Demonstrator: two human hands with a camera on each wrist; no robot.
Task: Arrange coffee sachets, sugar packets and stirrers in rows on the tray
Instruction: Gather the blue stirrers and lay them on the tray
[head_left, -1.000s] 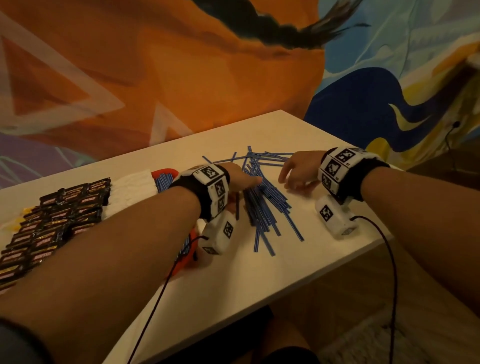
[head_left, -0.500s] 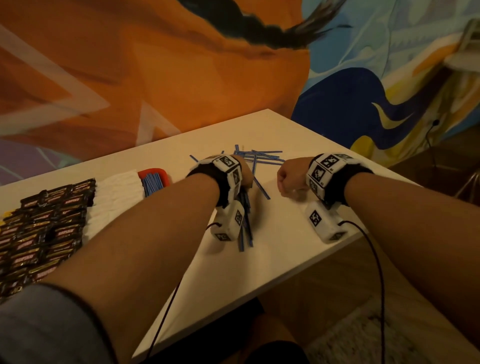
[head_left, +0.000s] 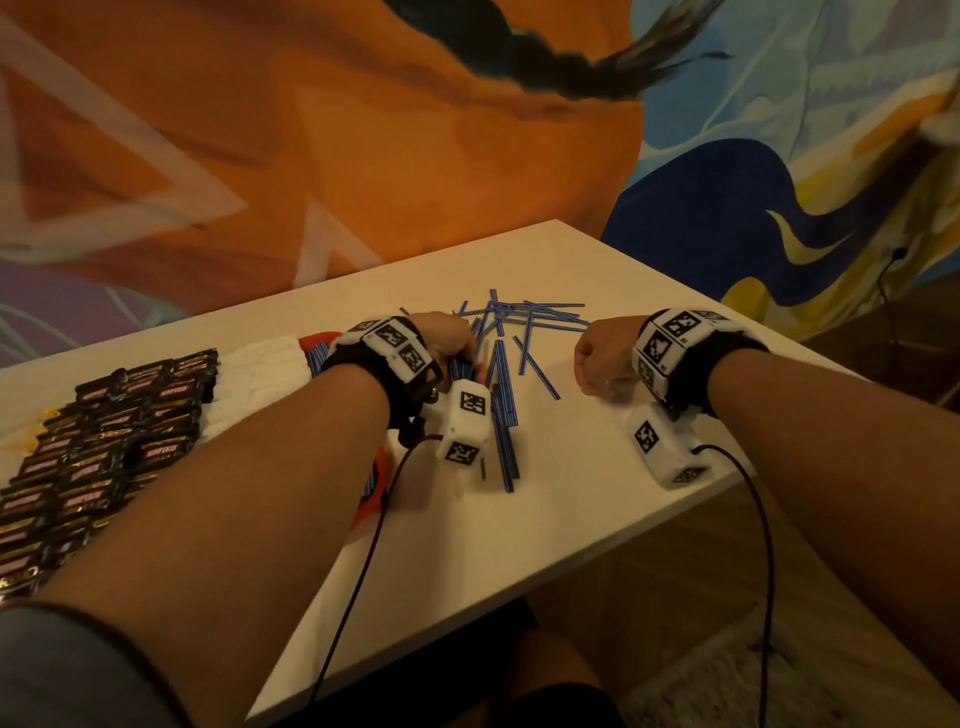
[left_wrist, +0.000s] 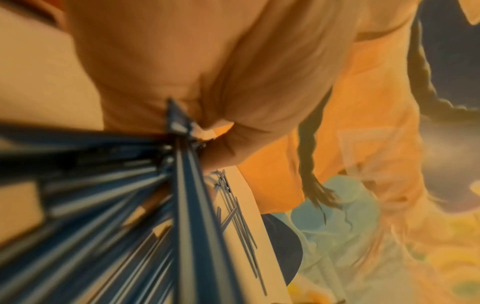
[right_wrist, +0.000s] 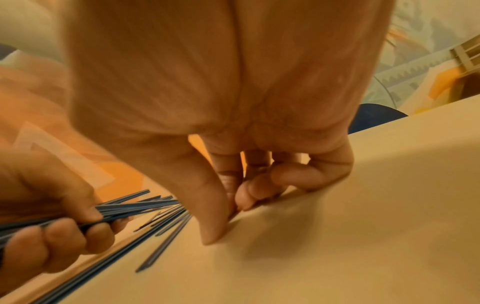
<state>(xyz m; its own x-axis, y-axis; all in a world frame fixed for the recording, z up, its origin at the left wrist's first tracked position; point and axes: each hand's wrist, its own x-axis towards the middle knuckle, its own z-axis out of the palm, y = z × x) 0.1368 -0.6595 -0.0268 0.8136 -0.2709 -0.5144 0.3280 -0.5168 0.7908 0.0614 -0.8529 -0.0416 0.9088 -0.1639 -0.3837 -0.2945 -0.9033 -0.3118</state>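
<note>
Stirrers (head_left: 501, 415) still bunched in left hand (head_left: 449, 340) | right hand (head_left: 602, 358) stays fisted, empty | little changed

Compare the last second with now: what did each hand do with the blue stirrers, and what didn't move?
The left hand gathered most of the loose pile and now grips a bundle of stirrers, lifted toward the tray. The right hand left the pile, drew back and curled into an empty fist on the table. A few scattered stirrers remain behind. The coffee sachets and white sugar packets stayed in their rows.
</note>
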